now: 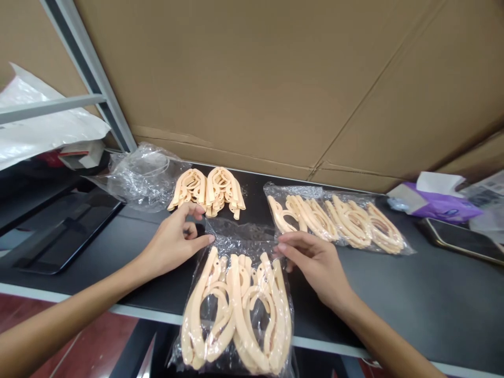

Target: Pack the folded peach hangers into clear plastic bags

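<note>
A clear plastic bag filled with beige folding hangers lies in front of me, its lower end reaching past the table's front edge. My left hand is at the bag's upper left corner, thumb on the film and fingers curled. At the upper right corner, my right hand pinches the film between thumb and fingers. Behind the bag lie two loose stacks of beige folding hangers. To the right rests another clear bag of hangers, apart from my right hand's grip.
Crumpled clear plastic bags lie at the back left, near a dark tablet-like slab. At the right are a purple tissue pack and a phone. Cardboard stands behind the black table; a metal post rises at left.
</note>
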The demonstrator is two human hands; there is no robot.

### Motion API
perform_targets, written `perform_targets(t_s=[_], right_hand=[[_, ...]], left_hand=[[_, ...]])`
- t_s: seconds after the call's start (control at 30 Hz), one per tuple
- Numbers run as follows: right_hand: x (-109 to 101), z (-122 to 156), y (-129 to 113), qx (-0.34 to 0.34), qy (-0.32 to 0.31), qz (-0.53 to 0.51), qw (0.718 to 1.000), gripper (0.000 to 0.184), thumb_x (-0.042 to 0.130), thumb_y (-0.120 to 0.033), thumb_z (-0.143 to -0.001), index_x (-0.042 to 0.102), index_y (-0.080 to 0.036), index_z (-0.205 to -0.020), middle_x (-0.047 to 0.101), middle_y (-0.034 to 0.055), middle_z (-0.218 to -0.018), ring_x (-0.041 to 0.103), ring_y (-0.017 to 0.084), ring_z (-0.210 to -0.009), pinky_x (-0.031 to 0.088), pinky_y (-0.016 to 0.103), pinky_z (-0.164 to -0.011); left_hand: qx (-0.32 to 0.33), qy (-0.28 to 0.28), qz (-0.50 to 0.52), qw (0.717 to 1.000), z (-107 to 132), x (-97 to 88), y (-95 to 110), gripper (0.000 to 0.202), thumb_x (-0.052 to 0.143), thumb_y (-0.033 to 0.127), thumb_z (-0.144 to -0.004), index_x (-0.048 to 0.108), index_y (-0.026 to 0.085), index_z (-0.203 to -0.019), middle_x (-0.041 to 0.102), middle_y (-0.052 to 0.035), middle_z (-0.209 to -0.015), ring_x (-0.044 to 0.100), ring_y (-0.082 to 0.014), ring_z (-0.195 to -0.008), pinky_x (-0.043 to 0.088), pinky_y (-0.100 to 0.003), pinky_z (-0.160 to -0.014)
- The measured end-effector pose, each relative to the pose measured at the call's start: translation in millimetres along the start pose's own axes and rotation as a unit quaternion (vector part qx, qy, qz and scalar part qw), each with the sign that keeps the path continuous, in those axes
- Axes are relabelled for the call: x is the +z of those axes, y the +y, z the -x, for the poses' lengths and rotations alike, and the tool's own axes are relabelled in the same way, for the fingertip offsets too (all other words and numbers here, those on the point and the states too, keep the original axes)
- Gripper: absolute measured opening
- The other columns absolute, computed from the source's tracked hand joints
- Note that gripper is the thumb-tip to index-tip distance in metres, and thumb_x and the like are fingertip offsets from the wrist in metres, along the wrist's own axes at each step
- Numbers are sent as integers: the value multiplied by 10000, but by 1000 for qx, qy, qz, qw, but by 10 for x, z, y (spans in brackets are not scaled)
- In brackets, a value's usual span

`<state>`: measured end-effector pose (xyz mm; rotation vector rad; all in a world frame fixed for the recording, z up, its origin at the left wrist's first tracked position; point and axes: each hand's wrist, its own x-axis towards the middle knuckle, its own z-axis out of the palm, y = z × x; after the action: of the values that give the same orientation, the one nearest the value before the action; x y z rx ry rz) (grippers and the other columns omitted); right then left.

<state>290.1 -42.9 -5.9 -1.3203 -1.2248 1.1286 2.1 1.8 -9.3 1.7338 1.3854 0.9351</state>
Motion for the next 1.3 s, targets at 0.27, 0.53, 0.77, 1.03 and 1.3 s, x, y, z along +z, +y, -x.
perform_targets(t_s=[0.27,0.53,0.77,1.03,1.3], right_hand=[[-39,-25,-13,43,-31,-78,996,227,880,-400,-679,757,-220,-744,759,24,-694,746,176,-680,578,233,-546],[-95,-43,-8,72,-49,-82,993,181,857,-348,-682,822,-229,-814,785,52,-737,756,190,-700,609,288,-639],[-91,-47,-71,99,-32,-102,989,73,763,-269,-649,762,-201,-620,762,61,-717,745,199,-712,604,294,-663],[-76,-29,-33,67,-25,-68,995,243,691,-377,-710,719,-173,-581,717,83,-686,696,207,-671,583,343,-648],[-25,-20,15,1,-48,15,999,381,867,-273,-598,506,-237,-714,615,-40,-674,601,133,-621,524,282,-608]], left_hand=[[-152,-106,86,979,-66,-58,128,786,806,404,-688,499,187,-1378,763,-75,-923,442,-70,-359,342,-225,-324],[-87,-148,143,975,-98,-112,101,236,810,349,-741,693,156,-806,620,11,-615,382,-36,-430,262,-169,-390],[-76,-155,182,968,-116,-149,39,186,801,296,-754,771,163,-881,641,-7,-654,396,-49,-477,273,-189,-434],[-61,-174,142,973,-87,-146,63,234,676,349,-787,777,146,-845,654,-34,-676,448,-91,-496,357,-233,-451],[12,-133,31,991,-62,-36,85,315,791,375,-705,552,193,-802,551,32,-756,524,-113,-663,424,-217,-567]])
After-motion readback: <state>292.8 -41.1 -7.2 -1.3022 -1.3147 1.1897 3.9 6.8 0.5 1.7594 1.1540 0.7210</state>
